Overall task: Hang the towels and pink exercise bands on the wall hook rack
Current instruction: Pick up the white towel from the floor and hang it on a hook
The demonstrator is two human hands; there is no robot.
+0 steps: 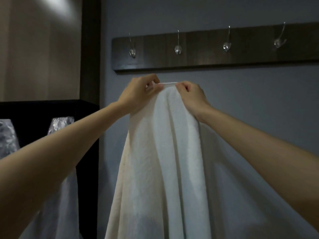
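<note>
Hands (168, 93) pinching towel (160, 161), below rack (207, 54)

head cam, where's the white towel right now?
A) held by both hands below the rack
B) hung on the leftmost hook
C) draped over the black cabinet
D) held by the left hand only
A: the left hand and right hand both pinch the top edge of the white terry towel just under the dark wooden hook rack, and the four visible metal hooks are bare.

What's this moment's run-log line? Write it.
left hand: pinches towel top | right hand: pinches towel top | towel: hangs below hook rack | visible hooks: bare
</note>
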